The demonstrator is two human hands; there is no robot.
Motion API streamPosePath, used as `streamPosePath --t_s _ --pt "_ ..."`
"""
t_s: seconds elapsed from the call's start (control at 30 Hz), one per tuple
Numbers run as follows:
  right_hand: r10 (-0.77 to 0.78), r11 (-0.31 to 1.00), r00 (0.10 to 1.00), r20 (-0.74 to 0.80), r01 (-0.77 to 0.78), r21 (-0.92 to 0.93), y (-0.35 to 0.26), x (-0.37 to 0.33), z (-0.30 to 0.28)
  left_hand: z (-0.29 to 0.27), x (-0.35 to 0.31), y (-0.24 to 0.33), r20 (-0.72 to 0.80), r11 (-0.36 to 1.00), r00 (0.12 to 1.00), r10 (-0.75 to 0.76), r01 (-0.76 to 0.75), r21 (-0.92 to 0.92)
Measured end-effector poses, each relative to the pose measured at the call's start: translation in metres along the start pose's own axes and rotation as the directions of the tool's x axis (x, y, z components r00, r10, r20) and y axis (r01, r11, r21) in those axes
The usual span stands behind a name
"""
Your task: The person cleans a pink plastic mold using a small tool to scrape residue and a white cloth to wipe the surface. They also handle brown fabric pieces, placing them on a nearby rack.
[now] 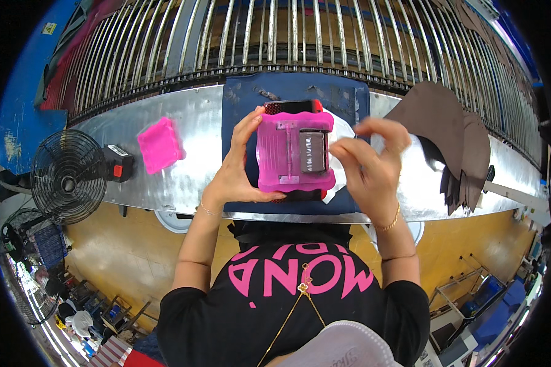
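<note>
My left hand [234, 174] grips the left side of a pink plastic holder [272, 153] with wavy edges and a hinge rod. It is held over a dark blue mat [245, 95]. A dark grey ribbed block [313, 151] sits in an opening on the holder's right half. Beneath the holder, a black and red object [291, 107] shows at its far and near edges; the rest is hidden. My right hand [373, 165] is at the right edge by the block, thumb and a finger pinched together. Whatever lies between them is too small to make out. White sheet material [341, 125] shows behind its fingers.
Another pink piece [160, 145] lies left on the metal table [199, 122]. Beyond it stand a black fan [69, 177] and a black box [117, 163] with a red part. Dark brown cut pieces [434, 119] drape at right. Metal rods [269, 37] line the far side.
</note>
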State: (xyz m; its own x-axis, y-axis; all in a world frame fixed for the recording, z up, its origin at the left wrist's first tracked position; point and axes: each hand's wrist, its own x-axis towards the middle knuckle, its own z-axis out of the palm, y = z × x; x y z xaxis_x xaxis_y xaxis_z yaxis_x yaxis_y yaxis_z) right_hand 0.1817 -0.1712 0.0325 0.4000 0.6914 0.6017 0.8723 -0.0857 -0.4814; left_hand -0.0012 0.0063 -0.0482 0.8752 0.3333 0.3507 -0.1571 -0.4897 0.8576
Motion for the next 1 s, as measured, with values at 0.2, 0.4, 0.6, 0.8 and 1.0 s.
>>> streamPosePath --t_s 0.2,0.4,0.6,0.8,1.0 --pt "0.035 0.999 0.999 0.017 -0.035 -0.015 0.001 -0.003 0.002 0.001 0.0 0.001 -0.009 1.0 1.0 0.011 -0.011 -0.023" --pt "0.066 0.997 0.997 0.039 -0.067 0.038 -0.003 -0.001 -0.003 0.001 0.0 0.001 -0.018 0.999 1.0 -0.013 0.012 -0.041" --pt "0.058 0.997 0.998 0.01 -0.058 0.059 -0.002 -0.002 -0.003 0.001 -0.001 0.001 -0.007 0.998 0.999 -0.033 0.033 -0.055" --pt "0.037 0.998 0.999 0.004 -0.037 0.048 0.0 0.0 0.0 0.001 -0.001 0.002 -0.012 0.997 0.999 -0.052 0.051 -0.057" --pt "0.014 1.0 0.998 0.057 -0.014 0.013 0.006 0.001 0.003 0.003 -0.001 0.003 -0.02 0.997 0.999 -0.045 0.043 -0.06"
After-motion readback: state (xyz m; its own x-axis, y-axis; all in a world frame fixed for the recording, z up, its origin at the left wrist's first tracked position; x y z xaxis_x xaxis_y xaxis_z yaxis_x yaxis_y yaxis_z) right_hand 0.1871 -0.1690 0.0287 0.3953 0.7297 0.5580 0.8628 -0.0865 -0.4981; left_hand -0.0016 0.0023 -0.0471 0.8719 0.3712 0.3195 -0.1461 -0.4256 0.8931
